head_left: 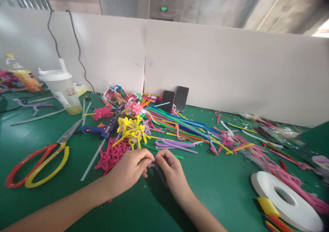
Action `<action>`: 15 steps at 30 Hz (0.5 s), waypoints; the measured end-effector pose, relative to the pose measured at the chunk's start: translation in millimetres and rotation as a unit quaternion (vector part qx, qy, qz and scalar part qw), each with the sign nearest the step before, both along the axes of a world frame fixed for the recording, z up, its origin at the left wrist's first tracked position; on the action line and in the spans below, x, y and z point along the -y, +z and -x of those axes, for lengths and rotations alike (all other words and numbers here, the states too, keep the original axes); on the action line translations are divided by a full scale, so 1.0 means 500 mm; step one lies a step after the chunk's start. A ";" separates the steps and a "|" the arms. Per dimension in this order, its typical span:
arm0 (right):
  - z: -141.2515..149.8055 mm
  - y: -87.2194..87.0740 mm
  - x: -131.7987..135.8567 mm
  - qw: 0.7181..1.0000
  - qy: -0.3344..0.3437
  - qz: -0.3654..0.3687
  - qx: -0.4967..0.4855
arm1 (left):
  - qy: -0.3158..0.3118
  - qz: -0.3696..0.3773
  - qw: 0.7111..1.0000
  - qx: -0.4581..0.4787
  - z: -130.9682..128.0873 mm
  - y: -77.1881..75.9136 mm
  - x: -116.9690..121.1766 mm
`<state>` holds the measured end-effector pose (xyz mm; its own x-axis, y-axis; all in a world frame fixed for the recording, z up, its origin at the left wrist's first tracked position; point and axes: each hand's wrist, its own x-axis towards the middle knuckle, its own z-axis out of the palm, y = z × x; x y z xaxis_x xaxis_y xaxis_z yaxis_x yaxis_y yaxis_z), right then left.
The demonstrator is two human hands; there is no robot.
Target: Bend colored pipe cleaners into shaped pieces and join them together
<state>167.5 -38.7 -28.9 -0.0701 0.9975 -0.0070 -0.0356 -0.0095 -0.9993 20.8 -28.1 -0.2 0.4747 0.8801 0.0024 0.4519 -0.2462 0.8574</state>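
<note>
My left hand point(130, 172) and my right hand point(171, 170) meet over the green table point(221, 190), fingers pinched together on a thin purple pipe cleaner point(160, 173) that runs between them and trails down past my right palm. Just beyond my left hand lies a pile of pink bent shapes point(111, 155). Behind them sit yellow bent shapes point(132, 130) and a bundle of purple stems point(174, 144).
Scissors with red and yellow handles point(38, 163) lie at the left, a blue glue gun point(101, 130) behind them. A plastic cup with lid point(63, 88) stands far left. A white tape roll point(285, 199) is at the right. Coloured stems spread across the back; two phones point(174, 100) lean on the white partition.
</note>
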 end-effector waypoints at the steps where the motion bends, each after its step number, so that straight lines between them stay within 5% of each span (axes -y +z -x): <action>1: 0.000 -0.001 -0.001 1.000 0.004 -0.005 0.002 | -0.003 -0.010 1.000 -0.004 -0.001 -0.002 0.002; 15: 0.000 -0.007 0.004 0.995 0.034 -0.064 0.071 | -0.009 0.006 1.000 0.024 -0.006 -0.013 0.003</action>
<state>167.7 -40.4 -32.4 -0.1452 0.9839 0.1044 0.1026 0.1199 -0.9875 23.9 -29.7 -6.8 0.4907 0.8712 0.0150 0.4049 -0.2432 0.8814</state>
